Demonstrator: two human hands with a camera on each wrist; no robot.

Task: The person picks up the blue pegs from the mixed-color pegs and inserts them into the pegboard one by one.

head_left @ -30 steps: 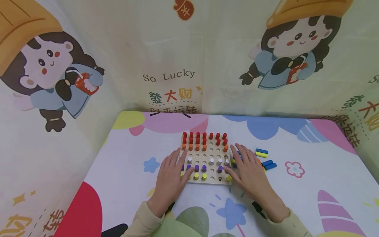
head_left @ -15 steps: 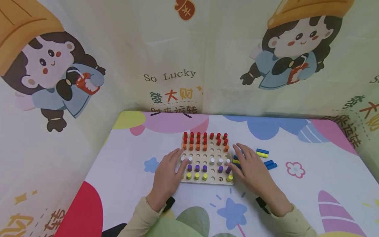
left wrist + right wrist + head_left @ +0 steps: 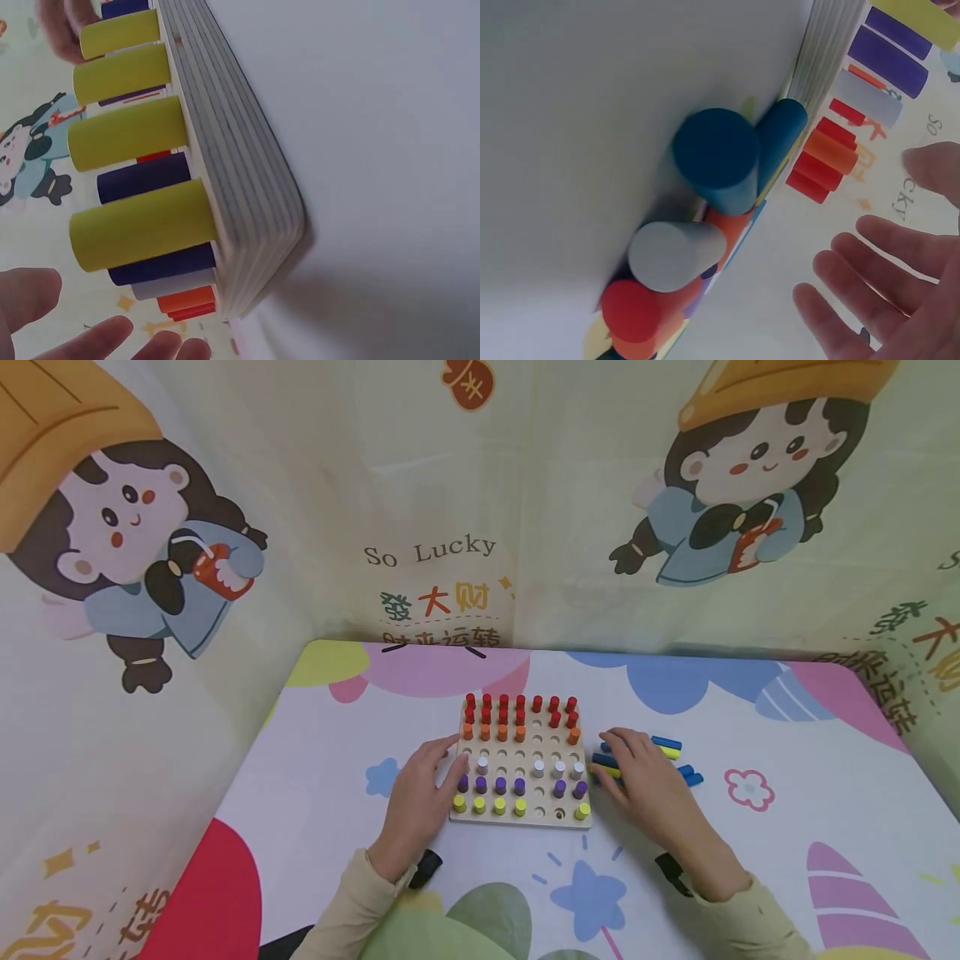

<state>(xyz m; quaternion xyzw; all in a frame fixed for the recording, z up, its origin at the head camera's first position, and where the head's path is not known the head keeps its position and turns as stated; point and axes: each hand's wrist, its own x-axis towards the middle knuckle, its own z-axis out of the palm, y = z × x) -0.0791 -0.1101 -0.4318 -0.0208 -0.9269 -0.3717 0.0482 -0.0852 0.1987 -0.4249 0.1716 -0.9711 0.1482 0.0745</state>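
A wooden pegboard [image 3: 549, 823] carries upright pegs in coloured rows: red at the back, then orange, white, purple and yellow in front. Several holes between them hold no peg. At its left edge is my left hand [image 3: 417, 795], thumb near the end of the white and purple rows, fingers loosely spread and holding nothing. My right hand [image 3: 654, 787] hovers over the loose pegs right of the board, partly covering them. Its fingers [image 3: 870, 281] are relaxed and apart from the blue peg [image 3: 714, 154], white peg [image 3: 667, 259] and red peg [image 3: 634, 309] in the right wrist view.
More loose pegs, such as a blue one [image 3: 666, 742] and a yellow one [image 3: 670, 752], lie beyond my right hand. A patterned cloth [image 3: 300, 777] covers the table. Printed curtains [image 3: 570, 527] stand behind it and at both sides.
My left hand has drawn back leftward from over the front rows, uncovering yellow and purple pegs. My right hand has shifted right, away from the board and over the loose pegs.
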